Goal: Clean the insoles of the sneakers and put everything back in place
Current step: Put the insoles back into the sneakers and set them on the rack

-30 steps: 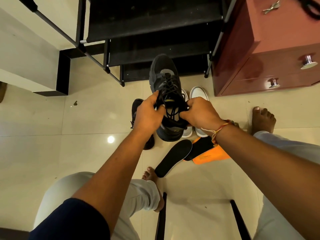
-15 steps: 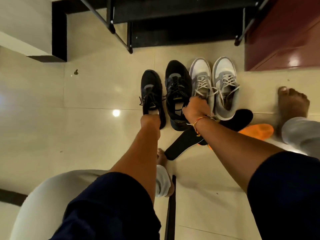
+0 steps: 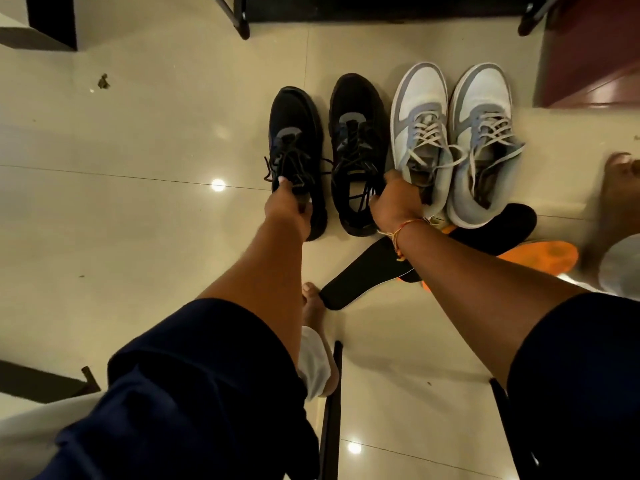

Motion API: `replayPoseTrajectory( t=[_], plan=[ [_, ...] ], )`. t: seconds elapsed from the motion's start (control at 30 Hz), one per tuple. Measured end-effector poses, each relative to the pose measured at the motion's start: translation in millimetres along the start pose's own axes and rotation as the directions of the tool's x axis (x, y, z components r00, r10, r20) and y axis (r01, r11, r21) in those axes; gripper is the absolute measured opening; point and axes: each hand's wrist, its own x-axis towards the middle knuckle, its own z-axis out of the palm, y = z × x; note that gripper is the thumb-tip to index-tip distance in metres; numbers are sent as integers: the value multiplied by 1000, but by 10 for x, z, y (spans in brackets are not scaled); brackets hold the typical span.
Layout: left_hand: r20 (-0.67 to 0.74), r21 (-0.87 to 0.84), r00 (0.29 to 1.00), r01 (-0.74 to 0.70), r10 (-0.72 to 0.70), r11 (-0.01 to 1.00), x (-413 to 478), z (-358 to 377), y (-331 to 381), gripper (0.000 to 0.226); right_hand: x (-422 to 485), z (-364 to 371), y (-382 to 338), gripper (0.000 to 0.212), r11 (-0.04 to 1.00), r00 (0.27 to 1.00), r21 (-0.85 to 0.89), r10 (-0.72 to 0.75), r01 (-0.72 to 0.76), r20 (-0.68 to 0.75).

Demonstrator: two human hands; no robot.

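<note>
Curled over the tongue and laces of the left black sneaker (image 3: 298, 140), the left hand (image 3: 289, 207) had a firm grip on it while the shoe stood on the tiled floor (image 3: 138, 220). The right hand (image 3: 394, 202) sat between the right black sneaker (image 3: 356, 133) and the nearer grey-and-white sneaker (image 3: 419, 105), touching both. Its back hid the fingers, so I could not tell what its grip held, if anything.

All the insoles lay outside the shoes. One black insole (image 3: 360, 275) ran under the right forearm, its tip just beside a bare foot (image 3: 311, 299). A second black insole (image 3: 502, 225) lay across an orange insole (image 3: 550, 254), against the grey pair's heels.

Several slips looked likely. Lifting a black sneaker could snag its loose laces on its neighbour and tip the tightly packed row. A shifted foot could tread on the near insole. The overlapping insoles could be mixed up between pairs. Grit on the floor, such as the speck (image 3: 103, 81) near the rack, could soil them again.
</note>
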Motion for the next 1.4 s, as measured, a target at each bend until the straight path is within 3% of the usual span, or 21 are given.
replayPoseTrajectory(
  t=[0.17,0.33,0.47,0.7,0.97,1.17,1.23,1.4],
  plan=[
    [164,-89,986,-5,19,996,114,66,28,55,29,-21,152,52,985,991,175,-37,15,129],
    [63,-223,998,-3,17,975,96,124,79,34,-56,-192,128,48,991,983,129,-54,31,177],
    [23,-298,997,-67,77,952,-122,83,164,40,-253,-416,77,46,989,976,115,-118,98,182],
    [-18,-347,974,-219,227,912,-1162,-36,365,28,-951,-1137,-167,33,962,956,181,-235,203,176],
    [218,-394,914,-238,342,888,-2831,62,224,35,-2089,-1843,-348,35,915,914,272,-355,297,195],
    [451,-246,836,-220,313,944,-3705,129,-118,15,-2334,-2183,-119,50,801,915,472,-402,367,-30],
    [533,-186,794,-229,294,955,-3800,140,-167,16,-2276,-2260,-31,50,784,924,520,-383,339,-25],
    [613,-92,742,-273,270,958,-3822,258,-245,23,-2120,-2373,-61,40,740,896,509,-405,440,-185]
  ],
)
